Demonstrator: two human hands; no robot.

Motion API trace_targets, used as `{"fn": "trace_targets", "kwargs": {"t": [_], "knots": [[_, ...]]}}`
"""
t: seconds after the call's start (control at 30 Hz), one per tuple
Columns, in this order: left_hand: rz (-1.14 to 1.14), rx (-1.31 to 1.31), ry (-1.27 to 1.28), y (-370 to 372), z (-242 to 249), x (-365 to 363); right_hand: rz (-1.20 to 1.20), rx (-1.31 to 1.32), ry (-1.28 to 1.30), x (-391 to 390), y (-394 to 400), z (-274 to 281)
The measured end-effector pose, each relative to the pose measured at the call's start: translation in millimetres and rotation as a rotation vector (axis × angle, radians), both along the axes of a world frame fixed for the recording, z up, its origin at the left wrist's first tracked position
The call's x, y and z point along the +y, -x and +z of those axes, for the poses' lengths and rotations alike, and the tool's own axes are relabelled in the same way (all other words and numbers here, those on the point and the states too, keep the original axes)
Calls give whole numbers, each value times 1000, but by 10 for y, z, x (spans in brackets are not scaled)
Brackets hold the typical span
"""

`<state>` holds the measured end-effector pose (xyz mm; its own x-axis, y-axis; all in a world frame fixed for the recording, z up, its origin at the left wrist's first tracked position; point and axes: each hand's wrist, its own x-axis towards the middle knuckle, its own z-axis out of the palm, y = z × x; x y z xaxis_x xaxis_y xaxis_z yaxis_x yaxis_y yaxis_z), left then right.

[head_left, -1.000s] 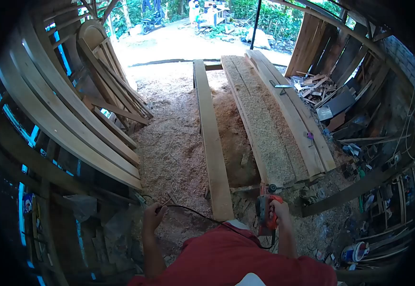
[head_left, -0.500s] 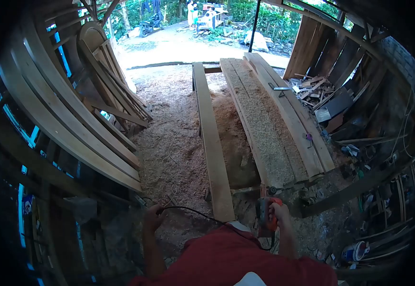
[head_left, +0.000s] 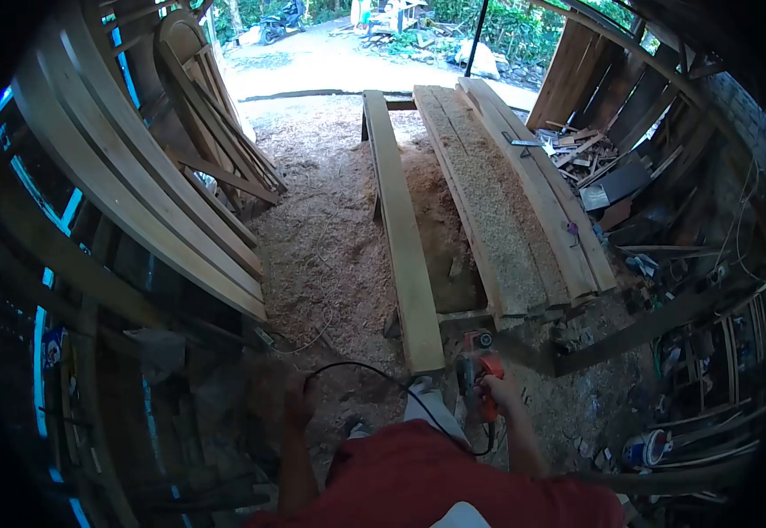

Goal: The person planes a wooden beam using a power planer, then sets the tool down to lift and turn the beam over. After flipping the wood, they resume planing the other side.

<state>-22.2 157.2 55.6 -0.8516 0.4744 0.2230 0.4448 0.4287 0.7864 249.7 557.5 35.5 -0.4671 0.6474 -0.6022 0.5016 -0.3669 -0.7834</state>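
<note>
My right hand (head_left: 494, 389) is wrapped round the handle of a red and black electric planer (head_left: 473, 374), held just off the near end of the planks. A black power cord (head_left: 374, 368) runs from the planer's rear in a loop to my left hand (head_left: 299, 396), which is closed on it low on the left. The nearest board is a long narrow plank (head_left: 396, 220) on the stand, its near end in front of my body. Right of it lie wide boards (head_left: 488, 211) strewn with shavings.
Long boards (head_left: 137, 185) lean along the left wall, with a wooden frame (head_left: 216, 106) behind them. A metal square (head_left: 520, 141) and a purple object (head_left: 571, 228) lie on the right boards. Scrap wood (head_left: 576, 150) heaps at the right; a white bucket (head_left: 647, 449) stands lower right.
The planer and my right hand have moved up and slightly left in view. My left hand has shifted a little right, still with the cord. The whole view has tilted downward.
</note>
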Motion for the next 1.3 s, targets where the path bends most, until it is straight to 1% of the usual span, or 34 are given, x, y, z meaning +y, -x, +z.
{"fn": "trace_targets", "kwargs": {"t": [0.03,0.07,0.1,0.13,0.17,0.23,0.27,0.33,0.37,0.4,0.43,0.47,0.5,0.53,0.57,0.6,0.63,0.67,0.7,0.73,0.77,0.8,0.83,0.87,0.9,0.93,0.97,1.03,1.13,1.2,1.3], "knots": [[-69,75,-6,-17,-54,-132,-2,-7,2,-130,-15,-23],[-72,68,-5,-57,-220,-282,-20,58,34,-263,-24,-53],[1,-9,-20,-125,-471,-452,-40,121,66,-408,-40,-66],[72,-87,-32,-185,-540,-568,-31,180,102,-557,-36,-11],[64,-97,-25,-211,-605,-684,-41,171,108,-661,-45,13],[160,-26,-35,-297,-516,-850,-11,169,218,-851,-72,80],[158,-31,-28,-324,-453,-923,1,108,158,-955,-65,131],[179,-226,33,-367,-286,-1044,46,79,134,-1108,-44,228],[182,-229,41,-395,-243,-1106,93,53,105,-1184,-68,229],[129,-215,59,-419,-212,-1159,95,51,110,-1249,-101,191],[76,-199,75,-460,-183,-1206,165,-9,23,-1296,-128,135],[79,-198,77,-538,-153,-1243,233,-68,-65,-1325,-163,71],[62,-175,102,-629,-119,-1277,235,-67,-62,-1341,-197,-50],[45,-153,127,-717,-107,-1315,259,-121,-119,-1356,-228,-180],[45,-155,132,-791,-186,-1384,280,-176,-172,-1385,-308,-304],[25,-78,115,-848,-340,-1471,276,-179,-163,-1446,-406,-336],[2,-6,98,-896,-485,-1547,221,-150,-114,-1509,-504,-334],[-7,-24,111,-948,-652,-1626,164,-131,-61,-1580,-651,-347],[50,64,102,-1033,-810,-1699,158,-160,-42,-1655,-826,-380],[104,149,94,-1165,-855,-1744,186,-160,-104,-1712,-990,-451],[100,41,108,-1271,-896,-1817,214,-161,-163,-1779,-1167,-540],[99,-68,123,-1367,-846,-1816,185,-154,-212,-1817,-1347,-754],[59,-159,149,-1483,-665,-1781,159,-146,-261,-1869,-1541,-946],[23,-246,172,-1581,-481,-1747,157,-177,-242,-1951,-1711,-906],[18,-265,183,-1647,-434,-1728,91,-160,-142,-2009,-1769,-752],[-25,-220,154,-1717,-410,-1726,26,-139,-46,-2058,-1828,-654],[-70,-175,125,-1795,-390,-1748,23,-156,-35,-2117,-1920,-639],[-65,-194,137,-1922,-322,-1761,37,-198,-101,-2217,-2089,-606],[-49,-190,124,-2052,-320,-1820,46,-223,-90,-2275,-2275,-656],[-31,-182,107,-2083,-332,-1821,73,-254,-96,-2254,-2270,-638],[-23,-207,132,-2028,-289,-1820,36,-226,-12,-2245,-2128,-648]]}}
